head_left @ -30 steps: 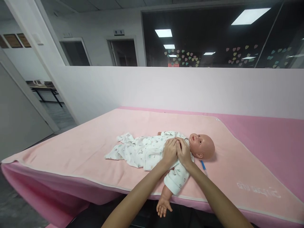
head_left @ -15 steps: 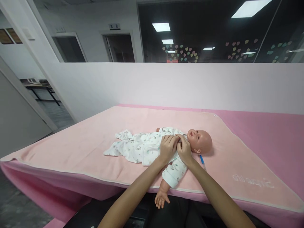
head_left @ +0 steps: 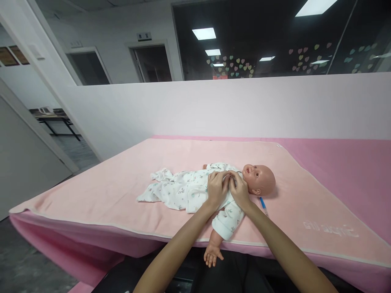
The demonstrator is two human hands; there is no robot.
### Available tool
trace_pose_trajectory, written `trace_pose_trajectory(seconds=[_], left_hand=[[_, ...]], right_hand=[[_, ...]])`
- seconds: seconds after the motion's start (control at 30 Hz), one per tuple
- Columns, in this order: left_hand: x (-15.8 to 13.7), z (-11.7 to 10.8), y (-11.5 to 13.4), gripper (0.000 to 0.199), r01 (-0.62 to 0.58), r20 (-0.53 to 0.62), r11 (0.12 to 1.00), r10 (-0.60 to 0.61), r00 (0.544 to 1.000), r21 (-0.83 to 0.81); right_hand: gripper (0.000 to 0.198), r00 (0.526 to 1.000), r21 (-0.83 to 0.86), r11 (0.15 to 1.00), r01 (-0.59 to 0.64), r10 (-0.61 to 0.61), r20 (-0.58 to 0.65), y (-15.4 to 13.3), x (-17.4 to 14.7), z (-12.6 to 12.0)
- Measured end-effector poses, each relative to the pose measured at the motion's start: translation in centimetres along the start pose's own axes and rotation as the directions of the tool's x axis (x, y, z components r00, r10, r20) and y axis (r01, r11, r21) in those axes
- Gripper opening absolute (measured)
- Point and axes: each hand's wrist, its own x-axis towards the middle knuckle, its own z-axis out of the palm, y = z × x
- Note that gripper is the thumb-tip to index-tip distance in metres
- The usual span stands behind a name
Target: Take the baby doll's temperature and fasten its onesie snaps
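A baby doll lies on its back, its head to the right, dressed in a white printed romper. Both of my hands meet at the romper's chest, just below the doll's neck. My left hand has its fingers closed on the cloth at the front. Close against it, my right hand pinches the same part of the romper. Whatever fastening lies between the fingertips is too small and covered to make out. One doll arm hangs over the near edge, its palm showing.
Beneath the doll a peach blanket covers a pink sheet. A blue-capped pen-like item lies near the doll's head, partly behind my right forearm. A white wall with a window above stands behind the table.
My view has tilted and shifted slightly. Both hands stay at the romper's chest, with the fingertips moved a little closer together. The doll lies as before.
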Motion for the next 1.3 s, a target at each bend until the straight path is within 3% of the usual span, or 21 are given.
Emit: trace_pose_trajectory(seconds=[0.27, 0.47, 0.73, 1.0, 1.3], left_hand=[[-0.09, 0.06, 0.01, 0.016, -0.044, -0.012, 0.999, 0.044, 0.999, 0.006], [-0.11, 0.23, -0.09, 0.027, -0.069, 0.005, 0.997, 0.069, 0.998, 0.040], [-0.07, 0.25, 0.01, 0.016, -0.070, -0.022, 0.993, 0.073, 0.997, 0.100], [-0.18, 0.26, -0.16, 0.018, -0.059, -0.025, 0.994, 0.062, 0.998, 0.088], [-0.09, 0.26, -0.15, 0.016, -0.074, -0.003, 0.988, 0.075, 0.997, 0.138]], right_hand=[[0.028, 0.998, 0.007, 0.999, -0.047, 0.048, -0.037, -0.12, -0.03, -0.03], [0.029, 0.995, 0.055, 0.996, -0.073, 0.076, -0.059, 0.02, 0.04, 0.08], [0.029, 0.992, 0.028, 0.997, -0.069, 0.071, -0.101, -0.13, 0.08, -0.03], [0.037, 0.994, -0.079, 0.996, 0.036, -0.044, -0.100, -0.45, 0.14, 0.05], [0.032, 0.975, -0.118, 0.986, 0.117, -0.137, -0.174, 0.25, 0.18, 0.26]])
